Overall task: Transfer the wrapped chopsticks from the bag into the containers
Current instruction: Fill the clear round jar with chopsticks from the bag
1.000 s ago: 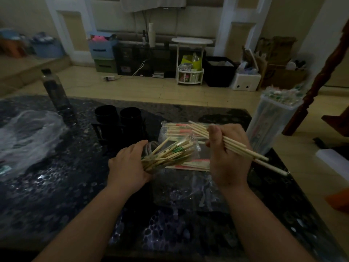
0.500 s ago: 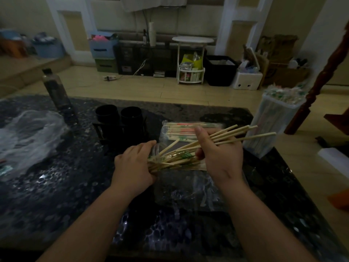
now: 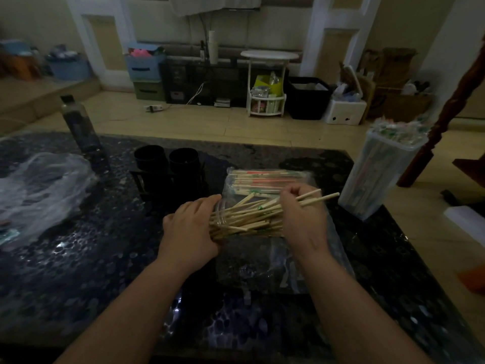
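Now left hand [image 3: 187, 229] fingers curl round clear plastic container [image 3: 219, 210] w/ pale wooden chopsticks [image 3: 246, 219], mid dark speckled counter [image 3: 78, 258]; right hand [image 3: 301, 216] fingers pinch some. Clear plastic bag [image 3: 265, 179] of more lies nearer far edge.

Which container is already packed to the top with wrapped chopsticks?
The tall clear container standing far right; wrappers crowd its top. Nothing shows above the two black cups.

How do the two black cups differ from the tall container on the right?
The black cups are opaque and short, with nothing showing above their rims; the tall container is translucent, far taller and packed to the top with wrapped chopsticks. The cups stand mid-table, the container at the right edge. Both stand upright.
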`<state>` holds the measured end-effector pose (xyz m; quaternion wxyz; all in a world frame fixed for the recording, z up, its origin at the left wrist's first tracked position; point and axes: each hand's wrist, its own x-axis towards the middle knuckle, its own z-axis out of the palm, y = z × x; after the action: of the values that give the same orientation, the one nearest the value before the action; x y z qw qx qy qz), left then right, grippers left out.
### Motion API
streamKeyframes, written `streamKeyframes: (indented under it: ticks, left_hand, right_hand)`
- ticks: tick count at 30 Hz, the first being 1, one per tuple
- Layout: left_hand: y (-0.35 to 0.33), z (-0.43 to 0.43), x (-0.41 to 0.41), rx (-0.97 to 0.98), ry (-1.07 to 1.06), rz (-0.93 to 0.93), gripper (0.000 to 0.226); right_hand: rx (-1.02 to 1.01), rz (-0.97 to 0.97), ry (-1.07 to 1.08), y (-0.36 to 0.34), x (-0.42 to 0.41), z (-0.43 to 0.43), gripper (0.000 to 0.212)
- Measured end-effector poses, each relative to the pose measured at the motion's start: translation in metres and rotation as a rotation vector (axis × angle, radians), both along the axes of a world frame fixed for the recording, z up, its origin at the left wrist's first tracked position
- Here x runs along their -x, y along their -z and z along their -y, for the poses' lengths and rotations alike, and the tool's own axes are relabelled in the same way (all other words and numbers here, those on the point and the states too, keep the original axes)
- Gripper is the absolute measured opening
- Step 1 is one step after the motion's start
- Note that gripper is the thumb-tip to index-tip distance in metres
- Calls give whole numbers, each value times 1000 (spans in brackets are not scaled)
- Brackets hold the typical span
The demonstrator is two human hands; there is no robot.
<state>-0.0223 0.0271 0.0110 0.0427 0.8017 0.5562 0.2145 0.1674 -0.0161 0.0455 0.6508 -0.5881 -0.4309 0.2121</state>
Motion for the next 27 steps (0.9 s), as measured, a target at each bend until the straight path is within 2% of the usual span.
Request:
streamKeyframes:
  ticks: [2,4,5,6,9,10,11,13,14,15,17,18,19,21,22,25,27]
  left_hand:
    - [-1,0,-1,16,0,-4,97]
    - [-2,0,-2,37,0,-9,99]
    - [-3,0,-2,42,-1,-5,99]
    - [-3,0,-2,45,-2,-2,99]
    - [-3,0,-1,43,-11,-1,97]
    - [-3,0,-1,41,-12,2,96]
    - [-3,0,-1,41,-12,5,96]
    - [-4,1,-2,47,-6,7,96]
    - [-4,2,-2,50,0,6,96]
    - [-5,2,-2,51,5,-1,96]
    - [-5,2,-2,55,4,-15,97]
    - [-5,2,-1,59,0,-12,97]
    - [-5,2,-1,61,-5,-6,97]
    - [-6,2,0,55,-14,2,95]
    - [-6,1,0,50,-16,2,95]
    - [-4,1,-1,48,-18,8,94]
    - [-4,1,-2,39,-22,3,94]
  right_hand:
    - [84,59,-39,1,1,1,21]
    - [110,-7,-67,3,1,2,48]
    - [81,-53,-42,2,0,2,55]
    - [40,-84,-13,1,0,3,52]
    - [-115,-205,51,-3,2,5,18]
    - [-142,-241,56,-4,2,6,17]
    - [-136,-230,50,-1,1,5,18]
    - [-24,-53,1,0,3,4,15]
    - [42,27,-30,3,4,3,18]
    - [79,41,-47,6,5,3,32]
    - [72,-67,-32,5,6,5,60]
    - [36,-102,19,1,6,8,62]
    - [-15,-124,75,-2,5,9,56]
    - [-102,-128,129,-6,4,9,24]
    - [-93,-93,122,-7,4,8,14]
    - [158,335,-68,5,5,6,46]
    - [293,535,-174,12,6,6,56]
